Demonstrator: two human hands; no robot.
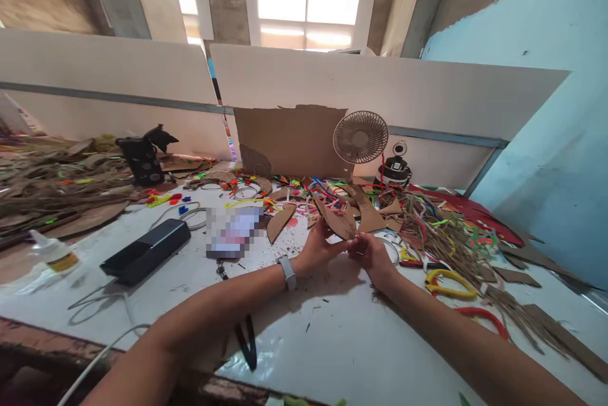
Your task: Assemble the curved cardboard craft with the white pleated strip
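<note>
My left hand [319, 247], with a grey band on its wrist, grips a curved piece of cardboard [335, 219] and holds it tilted above the table. The fingertips of my right hand [373, 255] are pinched together at the lower right edge of that same piece, close to my left thumb. Whether anything small sits in the right pinch is hidden. Behind my hands lie more cut cardboard pieces [368, 206], and a half-round cardboard piece [281, 222] lies to the left.
A phone [235, 233], a black power bank [146, 251] and a glue bottle [54, 254] lie left. Yellow-handled scissors [449, 284] and twine scraps [446, 235] are at right. A fan [361, 137] and an upright cardboard sheet [289, 140] stand behind.
</note>
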